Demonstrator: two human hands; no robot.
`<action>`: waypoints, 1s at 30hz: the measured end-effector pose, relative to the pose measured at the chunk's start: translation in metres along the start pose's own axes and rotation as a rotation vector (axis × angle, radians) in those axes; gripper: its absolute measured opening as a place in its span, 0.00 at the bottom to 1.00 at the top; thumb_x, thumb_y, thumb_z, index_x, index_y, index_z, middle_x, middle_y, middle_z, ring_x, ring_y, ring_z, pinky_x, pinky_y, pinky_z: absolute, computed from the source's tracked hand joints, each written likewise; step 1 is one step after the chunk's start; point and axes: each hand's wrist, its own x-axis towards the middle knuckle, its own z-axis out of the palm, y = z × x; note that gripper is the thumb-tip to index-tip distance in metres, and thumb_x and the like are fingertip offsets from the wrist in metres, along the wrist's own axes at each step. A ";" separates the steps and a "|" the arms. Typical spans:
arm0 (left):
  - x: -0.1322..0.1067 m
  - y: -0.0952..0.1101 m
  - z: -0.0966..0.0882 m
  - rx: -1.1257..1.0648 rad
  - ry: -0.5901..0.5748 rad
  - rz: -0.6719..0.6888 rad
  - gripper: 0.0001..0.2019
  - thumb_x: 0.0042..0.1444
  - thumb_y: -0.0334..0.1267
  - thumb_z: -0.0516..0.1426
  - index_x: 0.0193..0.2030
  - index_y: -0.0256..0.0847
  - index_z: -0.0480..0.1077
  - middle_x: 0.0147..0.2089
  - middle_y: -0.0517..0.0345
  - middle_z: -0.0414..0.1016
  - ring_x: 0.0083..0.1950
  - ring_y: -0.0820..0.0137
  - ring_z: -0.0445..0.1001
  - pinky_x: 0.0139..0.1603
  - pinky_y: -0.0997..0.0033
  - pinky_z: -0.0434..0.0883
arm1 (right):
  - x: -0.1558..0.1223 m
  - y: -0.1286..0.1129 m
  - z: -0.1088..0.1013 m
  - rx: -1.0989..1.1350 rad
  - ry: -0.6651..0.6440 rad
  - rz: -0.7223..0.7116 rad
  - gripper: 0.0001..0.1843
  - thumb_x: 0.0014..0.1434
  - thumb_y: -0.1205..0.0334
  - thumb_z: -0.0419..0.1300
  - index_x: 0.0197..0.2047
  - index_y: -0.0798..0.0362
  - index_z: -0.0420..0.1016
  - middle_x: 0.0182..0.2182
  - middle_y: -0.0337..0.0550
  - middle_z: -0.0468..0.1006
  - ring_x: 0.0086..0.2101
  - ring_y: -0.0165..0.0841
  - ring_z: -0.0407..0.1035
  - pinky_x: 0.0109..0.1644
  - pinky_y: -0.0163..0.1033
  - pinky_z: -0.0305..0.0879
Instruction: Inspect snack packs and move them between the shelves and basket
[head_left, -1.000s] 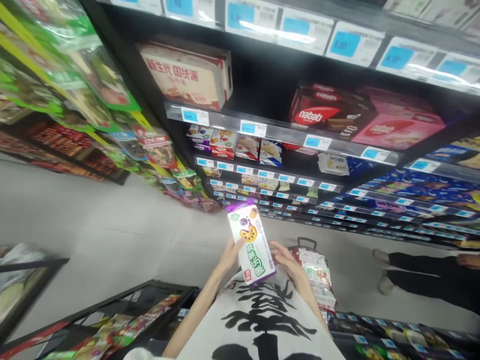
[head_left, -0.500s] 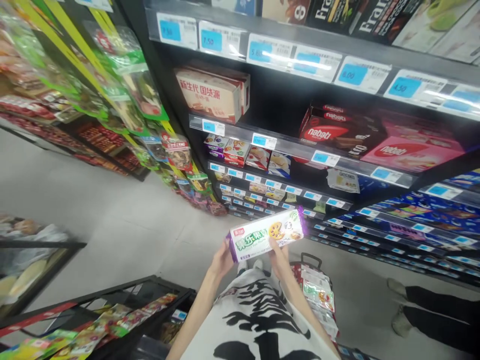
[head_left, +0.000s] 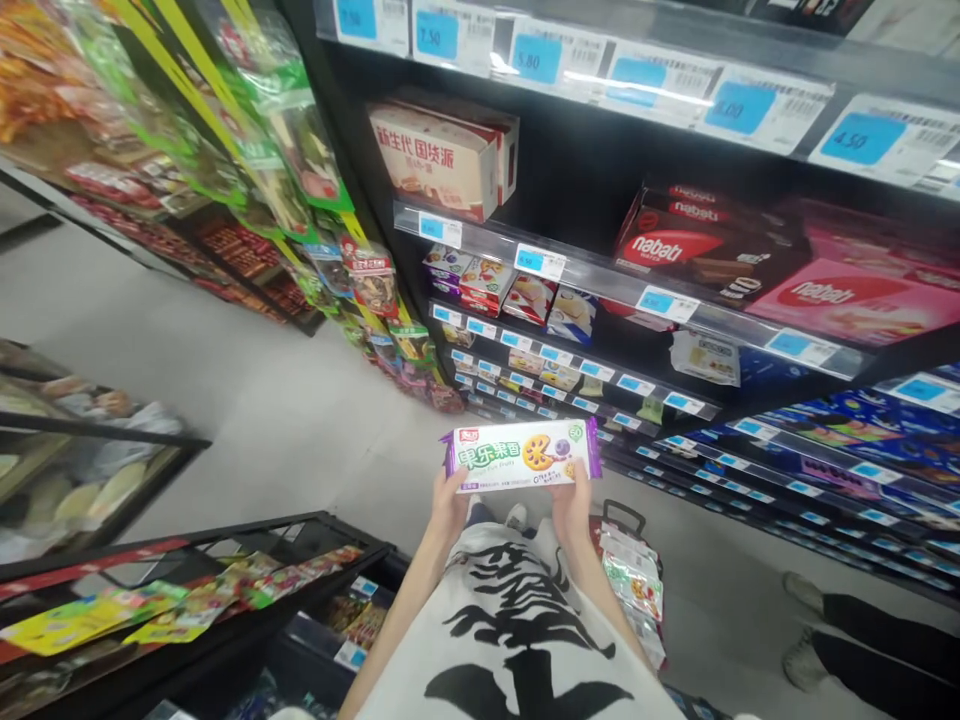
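Observation:
I hold a long white and purple biscuit packet point(head_left: 520, 455) level in front of my chest, its printed face toward me. My left hand point(head_left: 448, 500) grips its left end and my right hand point(head_left: 571, 497) grips its right end, fingers curled under the packet. Below the hands hangs my white shirt with a black print point(head_left: 517, 640). A red shopping basket point(head_left: 630, 570) full of snack packs stands on the floor just right of my right arm.
Black shelves point(head_left: 600, 270) with boxed biscuits and blue price tags fill the right side. Hanging snack bags point(head_left: 300, 190) line the shelf end at left. A low black display rack point(head_left: 225, 600) stands at lower left. Another person's legs and shoes point(head_left: 855, 640) are at lower right.
The packet has been turned from upright to level and raised a little. My view has swung slightly left and up along the shelves.

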 end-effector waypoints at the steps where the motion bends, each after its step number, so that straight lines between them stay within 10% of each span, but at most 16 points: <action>1: 0.001 0.001 -0.002 -0.010 0.001 -0.005 0.24 0.43 0.48 0.69 0.45 0.36 0.77 0.45 0.47 0.83 0.48 0.53 0.81 0.50 0.57 0.75 | -0.001 0.000 0.002 0.003 0.000 0.013 0.34 0.56 0.43 0.62 0.61 0.52 0.71 0.47 0.47 0.82 0.42 0.40 0.77 0.39 0.42 0.76; 12: 0.047 0.041 -0.018 0.009 -0.067 -0.021 0.26 0.45 0.50 0.70 0.48 0.35 0.78 0.45 0.47 0.83 0.50 0.52 0.81 0.51 0.58 0.75 | 0.012 0.023 0.053 0.082 0.082 -0.055 0.33 0.59 0.41 0.59 0.63 0.48 0.71 0.52 0.45 0.80 0.45 0.38 0.77 0.39 0.40 0.76; 21: 0.107 0.123 -0.071 0.054 -0.074 -0.004 0.27 0.40 0.51 0.72 0.43 0.34 0.78 0.43 0.46 0.84 0.46 0.54 0.82 0.49 0.59 0.76 | 0.015 0.085 0.143 0.113 0.120 -0.032 0.34 0.61 0.37 0.56 0.63 0.48 0.71 0.48 0.45 0.82 0.39 0.36 0.77 0.34 0.37 0.74; 30: 0.145 0.156 -0.115 0.003 -0.105 -0.148 0.28 0.47 0.60 0.68 0.44 0.36 0.80 0.45 0.48 0.84 0.46 0.58 0.81 0.47 0.64 0.75 | 0.000 0.135 0.188 0.192 0.263 -0.079 0.30 0.60 0.38 0.58 0.59 0.47 0.74 0.49 0.44 0.81 0.43 0.37 0.77 0.37 0.40 0.76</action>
